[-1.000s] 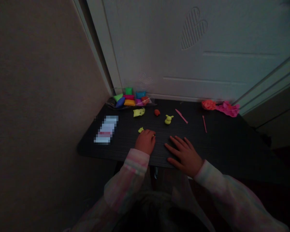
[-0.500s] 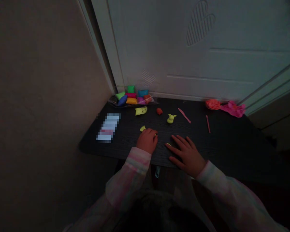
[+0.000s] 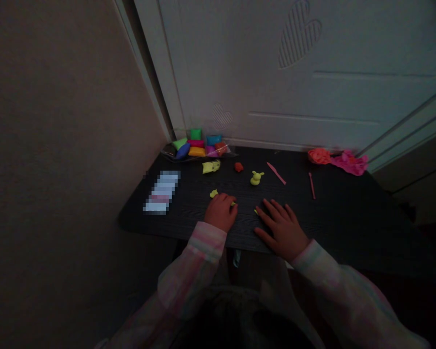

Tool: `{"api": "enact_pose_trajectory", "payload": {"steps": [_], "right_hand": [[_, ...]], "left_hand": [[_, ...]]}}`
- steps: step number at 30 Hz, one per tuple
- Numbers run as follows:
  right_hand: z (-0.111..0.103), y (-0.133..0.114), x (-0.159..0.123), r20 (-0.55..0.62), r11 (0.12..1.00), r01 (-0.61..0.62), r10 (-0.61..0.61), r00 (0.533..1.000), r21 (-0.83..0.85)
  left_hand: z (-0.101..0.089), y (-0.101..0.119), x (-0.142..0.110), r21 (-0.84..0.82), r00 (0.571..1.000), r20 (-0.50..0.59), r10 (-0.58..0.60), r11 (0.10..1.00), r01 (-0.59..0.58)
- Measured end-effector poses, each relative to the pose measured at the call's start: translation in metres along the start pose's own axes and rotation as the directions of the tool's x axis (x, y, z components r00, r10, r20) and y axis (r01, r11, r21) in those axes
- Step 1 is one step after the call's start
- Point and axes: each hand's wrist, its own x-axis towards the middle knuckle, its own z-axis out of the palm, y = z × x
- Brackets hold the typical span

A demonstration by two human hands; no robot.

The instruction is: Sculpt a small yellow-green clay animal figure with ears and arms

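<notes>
My left hand (image 3: 221, 212) rests curled on the dark table (image 3: 334, 218), fingers closed; a sliver of yellow clay shows at its fingertips, and a small yellow clay bit (image 3: 213, 193) lies just beyond it. My right hand (image 3: 281, 229) lies flat with fingers stretched out, pressing on the table; a speck of yellow clay (image 3: 256, 212) peeks out at its index fingertip. A small yellow clay figure (image 3: 255, 178) stands farther back, with a red clay lump (image 3: 238, 167) and a yellow clay packet (image 3: 210, 166) to its left.
Several coloured clay packs (image 3: 199, 145) lie in a clear wrapper at the back left. Two pink modelling tools (image 3: 276, 173) (image 3: 311, 185) lie right of the figure. Orange and pink crumpled wrappers (image 3: 337, 160) sit at the back right. A white door stands behind; a blurred card (image 3: 161, 192) lies at left.
My right hand has slid forward a little across the table, with a yellow speck now showing at its fingertip. My left hand has stayed in place.
</notes>
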Motion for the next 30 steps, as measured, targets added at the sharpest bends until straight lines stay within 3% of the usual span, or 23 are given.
{"api": "enact_pose_trajectory", "payload": {"steps": [3, 7, 12, 16, 20, 25, 28, 30], "right_hand": [[-0.0006, -0.0003, -0.0005, 0.036, 0.993, 0.119, -0.120, 0.992, 0.028], [-0.0010, 0.0002, -0.0006, 0.024, 1.000, -0.030, 0.031, 0.999, -0.007], [-0.0022, 0.0015, -0.0002, 0.057, 0.992, 0.124, -0.124, 0.991, 0.010], [-0.0010, 0.0018, 0.0010, 0.023, 0.999, -0.028, 0.028, 0.999, -0.031], [-0.0002, 0.0020, 0.0007, 0.049, 0.992, 0.125, -0.124, 0.991, -0.010], [-0.0003, 0.0017, 0.0003, 0.031, 0.999, -0.022, 0.023, 0.999, -0.037], [-0.0013, 0.0017, 0.0005, 0.062, 0.995, 0.104, -0.103, 0.993, -0.012], [-0.0019, 0.0016, 0.0009, 0.068, 0.995, 0.101, -0.101, 0.993, -0.003]], "left_hand": [[0.0011, -0.0005, -0.0004, 0.001, 1.000, -0.003, 0.008, 1.000, -0.008], [0.0020, -0.0009, -0.0007, -0.009, 1.000, -0.015, -0.002, 1.000, 0.002], [-0.0006, 0.0005, -0.0004, -0.013, 1.000, 0.017, 0.008, 1.000, -0.007], [-0.0008, 0.0005, -0.0002, -0.009, 1.000, 0.015, 0.004, 1.000, -0.004], [0.0015, -0.0008, -0.0005, -0.003, 1.000, -0.003, 0.020, 1.000, -0.020], [0.0015, -0.0003, -0.0008, 0.001, 1.000, -0.004, 0.006, 1.000, -0.006], [0.0008, 0.0003, -0.0007, 0.002, 1.000, 0.000, 0.017, 1.000, -0.017], [0.0009, 0.0002, -0.0008, 0.002, 1.000, -0.001, 0.022, 1.000, -0.022]]}}
